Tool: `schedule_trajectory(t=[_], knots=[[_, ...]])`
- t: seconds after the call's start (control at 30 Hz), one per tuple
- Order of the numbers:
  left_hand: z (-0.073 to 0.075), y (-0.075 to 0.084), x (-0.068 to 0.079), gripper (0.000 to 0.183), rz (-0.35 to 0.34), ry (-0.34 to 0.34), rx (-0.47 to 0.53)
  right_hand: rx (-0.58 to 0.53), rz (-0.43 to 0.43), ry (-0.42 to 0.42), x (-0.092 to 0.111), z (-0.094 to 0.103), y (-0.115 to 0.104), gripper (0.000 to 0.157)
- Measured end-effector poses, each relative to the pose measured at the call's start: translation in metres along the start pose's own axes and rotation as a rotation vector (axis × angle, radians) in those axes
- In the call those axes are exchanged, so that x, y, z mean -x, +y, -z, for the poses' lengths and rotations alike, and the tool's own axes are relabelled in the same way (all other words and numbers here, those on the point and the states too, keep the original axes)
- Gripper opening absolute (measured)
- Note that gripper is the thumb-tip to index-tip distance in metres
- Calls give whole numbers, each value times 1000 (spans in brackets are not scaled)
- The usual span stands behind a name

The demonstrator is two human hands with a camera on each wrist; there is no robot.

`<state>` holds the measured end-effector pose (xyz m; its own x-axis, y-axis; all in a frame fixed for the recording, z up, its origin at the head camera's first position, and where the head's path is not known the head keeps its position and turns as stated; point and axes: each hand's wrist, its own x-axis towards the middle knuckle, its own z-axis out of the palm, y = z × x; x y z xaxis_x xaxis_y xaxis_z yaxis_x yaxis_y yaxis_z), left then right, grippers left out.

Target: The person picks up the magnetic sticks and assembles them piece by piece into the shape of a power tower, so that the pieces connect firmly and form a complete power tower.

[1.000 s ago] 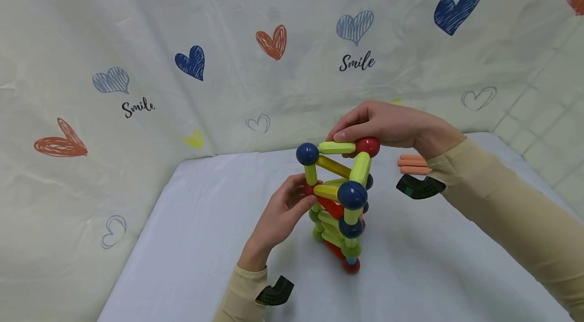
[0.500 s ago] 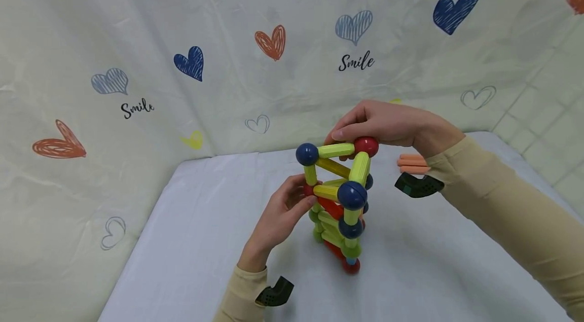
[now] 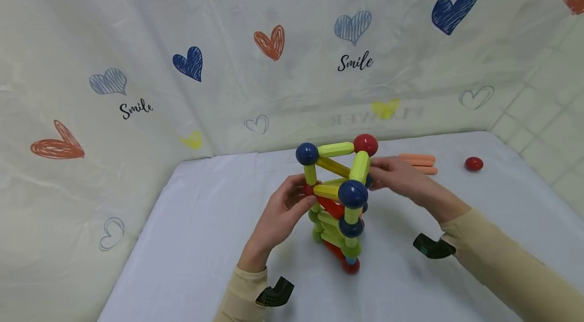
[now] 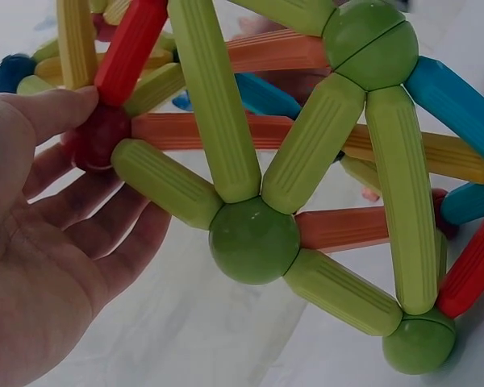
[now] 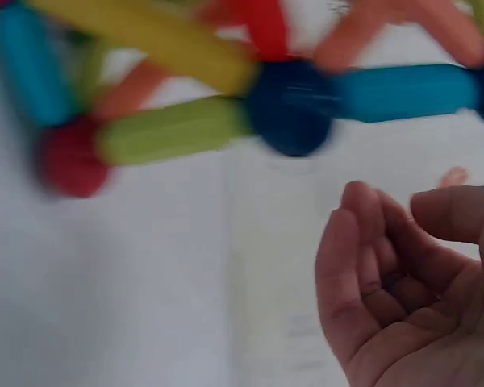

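A tall tower (image 3: 332, 191) of coloured magnetic sticks and balls stands upright on the white-covered table. My left hand (image 3: 278, 215) steadies its left side, thumb and fingers pinching a red ball (image 4: 102, 137) partway up. At the upper corners sit a blue ball (image 3: 307, 153) and a red ball (image 3: 366, 145), joined by a light green stick (image 3: 336, 149). My right hand (image 3: 403, 180) is low beside the tower's far right side, its fingertips partly behind it. In the right wrist view its fingers are loosely bent with nothing between them, below a dark blue ball (image 5: 293, 109).
Several orange sticks (image 3: 424, 170) lie on the table behind my right hand. A loose red ball (image 3: 473, 164) rests to their right. A white sheet (image 3: 219, 83) printed with hearts hangs behind the table.
My right hand has left the tower's top red ball and moved down to its right side, uncovering the loose red ball on the table. My left hand keeps its hold.
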<state>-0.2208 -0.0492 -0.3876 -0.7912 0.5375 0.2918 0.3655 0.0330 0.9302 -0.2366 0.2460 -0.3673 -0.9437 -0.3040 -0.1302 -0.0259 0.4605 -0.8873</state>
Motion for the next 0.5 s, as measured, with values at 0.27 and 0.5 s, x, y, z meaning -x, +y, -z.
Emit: schedule_trajectory(t=[0.27,0.5], knots=[[1,0,1,40,-8,19,6,174,-27,-193,6,-42,65,20],[6,0,1,39,-10,7,-37,292,72,-127,-3,-59,80,19]])
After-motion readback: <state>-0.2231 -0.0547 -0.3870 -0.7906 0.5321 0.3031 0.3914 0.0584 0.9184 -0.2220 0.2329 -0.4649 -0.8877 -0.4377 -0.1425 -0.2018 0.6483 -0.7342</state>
